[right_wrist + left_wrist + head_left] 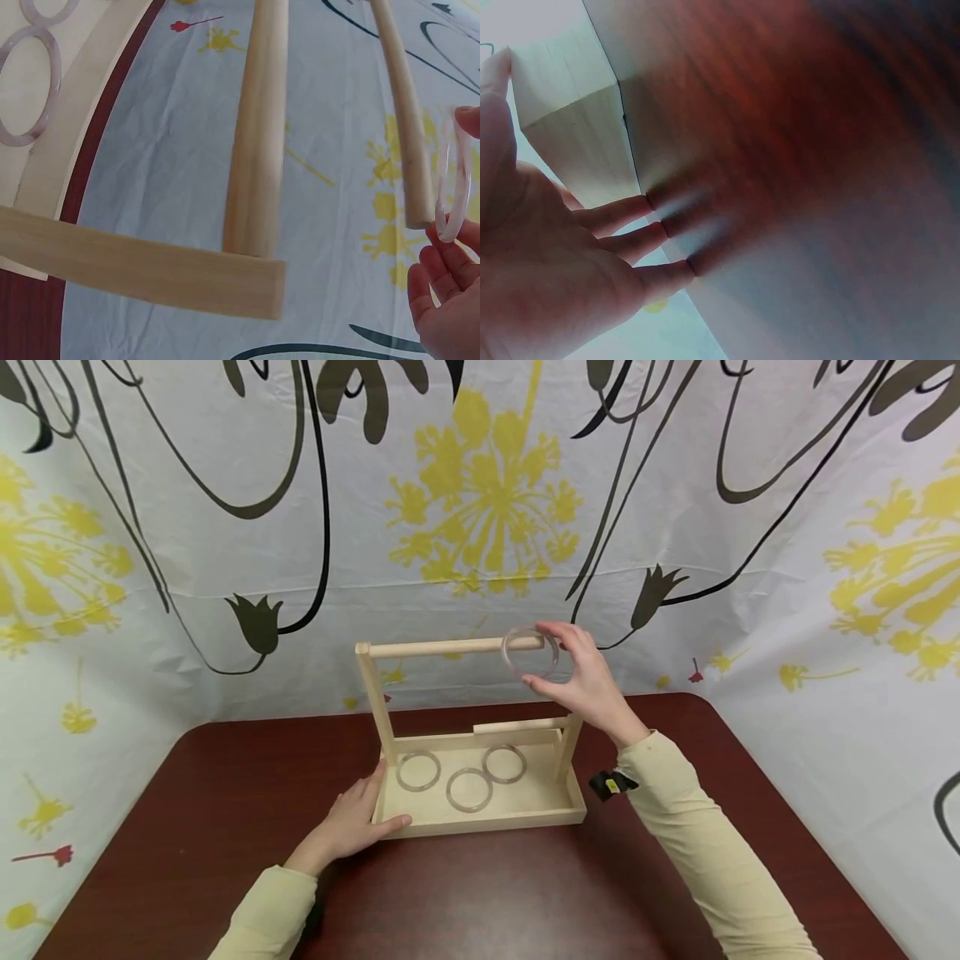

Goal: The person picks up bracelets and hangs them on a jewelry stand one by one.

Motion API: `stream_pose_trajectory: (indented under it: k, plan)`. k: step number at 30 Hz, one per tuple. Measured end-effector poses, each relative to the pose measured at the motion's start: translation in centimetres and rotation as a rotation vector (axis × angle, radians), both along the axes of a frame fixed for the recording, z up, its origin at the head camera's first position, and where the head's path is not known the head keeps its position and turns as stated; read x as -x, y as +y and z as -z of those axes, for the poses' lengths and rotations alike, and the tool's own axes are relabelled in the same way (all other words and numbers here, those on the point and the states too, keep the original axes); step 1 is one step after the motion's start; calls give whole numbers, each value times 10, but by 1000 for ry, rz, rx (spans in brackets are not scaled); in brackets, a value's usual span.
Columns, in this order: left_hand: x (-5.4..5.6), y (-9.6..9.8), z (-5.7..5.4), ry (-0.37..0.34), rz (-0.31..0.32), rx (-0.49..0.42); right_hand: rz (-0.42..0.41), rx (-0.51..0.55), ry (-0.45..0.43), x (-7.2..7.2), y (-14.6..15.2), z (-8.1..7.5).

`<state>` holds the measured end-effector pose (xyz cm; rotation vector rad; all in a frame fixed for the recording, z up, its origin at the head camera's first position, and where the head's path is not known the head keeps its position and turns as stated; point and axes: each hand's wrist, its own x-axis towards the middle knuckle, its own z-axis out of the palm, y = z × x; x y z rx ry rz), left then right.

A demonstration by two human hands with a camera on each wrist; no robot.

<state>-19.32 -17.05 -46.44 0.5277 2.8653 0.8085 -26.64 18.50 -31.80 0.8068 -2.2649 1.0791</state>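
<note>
My right hand (588, 681) pinches a translucent pinkish bangle (507, 662) between thumb and fingers, at the free right end of the stand's upper rod (442, 647). In the right wrist view the bangle (463, 195) appears nearly edge-on beside the rod's tip (418, 214); I cannot tell whether it encircles the rod. Three similar bangles (418, 788) lie flat in the tray (487, 824) of the pale wooden stand. My left hand (348, 827) rests on the tray's front left corner, thumb along the front rim. Its fingers (622, 244) extend straight beside the tray's wall.
A shorter lower rod (517, 726) juts leftward from the stand's short right post (568, 747); a taller post (375, 706) carries the upper rod on the left. Beneath is a dark red-brown table (247, 793). A patterned cloth (480, 527) hangs behind and at both sides.
</note>
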Motion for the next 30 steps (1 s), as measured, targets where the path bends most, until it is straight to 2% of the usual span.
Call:
stream_pose_trajectory:
  k: [8, 16, 21, 30]
  plan:
    - [1, 1, 2, 2, -1, -3, 17, -13, -55, 9, -1, 3]
    - [2, 0, 3, -2, -6, -3, -6, -131, -83, 15, -5, 1]
    - [2, -1, 4, 1, -7, -7, -33, -203, -50, 20, -11, 0]
    - [1, -1, 3, 8, 1, -16, 14, -346, 40, 20, -23, -9]
